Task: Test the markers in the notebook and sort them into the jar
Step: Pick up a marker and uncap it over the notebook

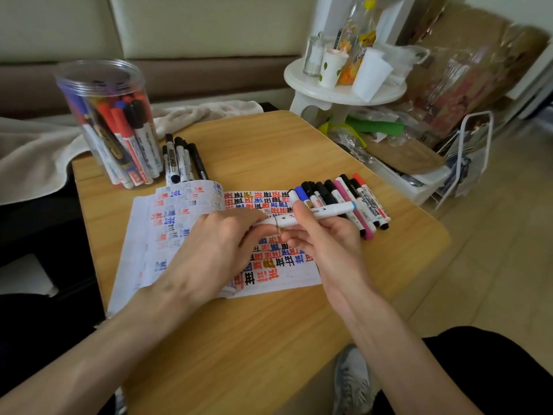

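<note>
An open notebook covered in red, blue and black test marks lies on the wooden table. Above it both hands hold one white marker with a blue end. My left hand grips its left end and my right hand holds its middle. A row of several markers lies right of the notebook. A smaller group of black-capped markers lies behind it. The clear jar at the back left holds several red, blue and black markers.
A white cloth is draped at the table's back left. A small white round stand with cups and bottles is behind the table on the right. Cardboard, bags and a wire rack crowd the floor at the right. A shoe shows below.
</note>
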Demonstrator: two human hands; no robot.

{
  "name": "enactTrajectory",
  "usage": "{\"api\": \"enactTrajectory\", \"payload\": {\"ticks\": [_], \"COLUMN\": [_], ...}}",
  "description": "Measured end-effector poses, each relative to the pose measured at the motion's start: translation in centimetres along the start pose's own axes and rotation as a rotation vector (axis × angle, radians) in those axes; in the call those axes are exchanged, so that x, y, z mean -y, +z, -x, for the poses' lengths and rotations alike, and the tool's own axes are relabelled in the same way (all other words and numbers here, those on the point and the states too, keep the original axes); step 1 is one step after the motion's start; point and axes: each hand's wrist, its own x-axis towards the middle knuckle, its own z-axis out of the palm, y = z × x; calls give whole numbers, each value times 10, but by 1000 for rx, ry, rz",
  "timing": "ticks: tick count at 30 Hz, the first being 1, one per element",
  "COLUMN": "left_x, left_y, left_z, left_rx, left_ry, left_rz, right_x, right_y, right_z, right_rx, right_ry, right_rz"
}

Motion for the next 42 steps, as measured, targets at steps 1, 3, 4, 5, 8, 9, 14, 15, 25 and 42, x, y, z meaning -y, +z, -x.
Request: {"api": "enactTrajectory", "payload": {"ticks": [1, 3, 4, 5, 8, 9, 14, 15, 25, 42], "left_x": [1, 2, 2, 3, 3, 3, 1, 1, 42, 26], "left_y": [-1, 0, 0, 1, 2, 2, 2, 1, -47, -13], "left_z": [-1, -1, -1, -1, -1, -2, 1, 2, 6, 24], "left_rx": [8, 13, 17, 20, 53, 64, 6, -7, -78, 181], "left_ry": [-19, -40, -41, -39, -50, -49, -11, 2, -205, -22], "left_rz": [26, 49, 48, 40, 42, 49, -53, -87, -57, -123], "right_x": [0, 0, -1, -2, -1, -1, 1, 1, 37, -26], "right_y": [-1, -1, -1, -2, -3, -3, -1, -1, -67, -30], "right_z": [-1, -1, -1, -1, -1, -1, -1, -2, -26, 3], "right_rx": [14, 46, 48, 44, 43, 43, -14, -14, -255, 50], "right_ry": [-15, -36, -39, -37, -19, -17, 32, 37, -36, -150], "right_rz": [4, 12, 16, 18, 16, 17, 1, -9, -187, 230]}}
